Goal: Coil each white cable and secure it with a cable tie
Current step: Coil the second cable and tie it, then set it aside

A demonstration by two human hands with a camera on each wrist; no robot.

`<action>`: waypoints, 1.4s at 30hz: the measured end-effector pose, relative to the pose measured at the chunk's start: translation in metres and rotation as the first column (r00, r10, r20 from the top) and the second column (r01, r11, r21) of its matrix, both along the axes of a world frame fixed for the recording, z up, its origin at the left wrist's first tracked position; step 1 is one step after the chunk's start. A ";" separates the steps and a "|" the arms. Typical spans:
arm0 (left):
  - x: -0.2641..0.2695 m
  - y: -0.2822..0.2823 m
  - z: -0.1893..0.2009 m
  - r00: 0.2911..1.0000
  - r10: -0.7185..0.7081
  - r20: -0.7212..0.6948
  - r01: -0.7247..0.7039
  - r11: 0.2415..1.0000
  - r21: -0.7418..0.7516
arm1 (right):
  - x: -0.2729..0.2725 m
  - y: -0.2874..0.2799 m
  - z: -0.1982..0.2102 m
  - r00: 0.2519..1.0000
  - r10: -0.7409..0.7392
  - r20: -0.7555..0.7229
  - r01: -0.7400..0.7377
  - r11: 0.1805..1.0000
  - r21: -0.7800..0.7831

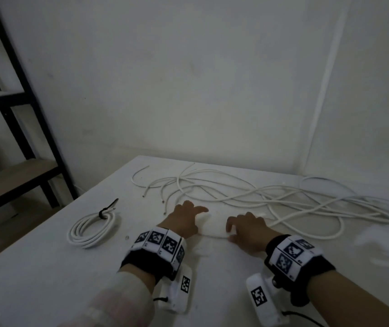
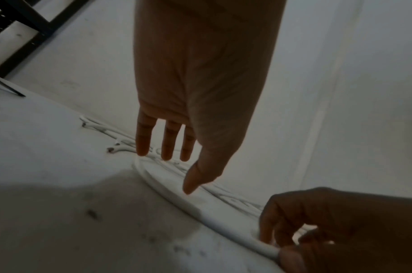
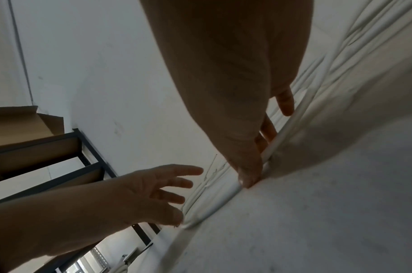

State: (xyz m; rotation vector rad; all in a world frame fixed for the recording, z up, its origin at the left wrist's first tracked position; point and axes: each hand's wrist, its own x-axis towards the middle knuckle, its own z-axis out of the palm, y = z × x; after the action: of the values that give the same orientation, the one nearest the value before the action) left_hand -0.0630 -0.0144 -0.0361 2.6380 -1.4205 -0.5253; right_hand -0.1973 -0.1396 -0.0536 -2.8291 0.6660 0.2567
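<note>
On table, right hand (image 1: 247, 228) pinches cable (image 2: 177, 199); left hand (image 1: 184, 220) spread.

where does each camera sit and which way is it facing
Head: worn on the head, looking forward and down at the table, the tied coil, loose cables and wall; both hands and wristbands show.
Left wrist: low over the table, looking along the left hand toward the wall; its fingers are spread above a cable.
Right wrist: looking along the right hand, whose thumb presses that cable, toward the shelf.
Shared: each wrist view shows the other hand; all show the cables.
</note>
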 end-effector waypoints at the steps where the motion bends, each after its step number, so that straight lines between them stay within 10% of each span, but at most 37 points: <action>1: -0.006 -0.002 -0.002 1.000 -0.010 0.026 0.009 1.000 0.022 | -0.004 0.001 0.001 1.000 0.016 -0.006 -0.016 1.000 -0.002; 11: -0.031 -0.018 -0.002 0.993 -0.070 0.092 0.059 0.992 0.111 | -0.062 -0.013 0.023 0.949 0.026 0.313 -0.023 1.000 -0.015; 16: -0.036 -0.022 0.007 0.989 -0.065 0.134 0.088 0.981 -0.172 | -0.093 -0.025 0.051 0.870 0.022 0.493 0.010 0.998 -0.063; 23: -0.046 -0.036 0.030 0.982 -0.144 0.121 0.188 0.812 -0.553 | -0.131 -0.055 0.078 0.679 -0.002 0.734 0.114 0.988 -0.103; 42: -0.063 -0.051 0.128 0.990 -0.112 0.086 0.126 0.419 -0.899 | -0.192 -0.125 0.142 0.321 -0.033 0.947 0.228 0.973 -0.043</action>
State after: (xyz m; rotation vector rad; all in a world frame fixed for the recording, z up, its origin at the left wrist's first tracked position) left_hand -0.1259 -0.0659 0.0923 1.6302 -1.3275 0.2574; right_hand -0.3895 -0.2650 0.0886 -2.3611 0.5866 -1.4780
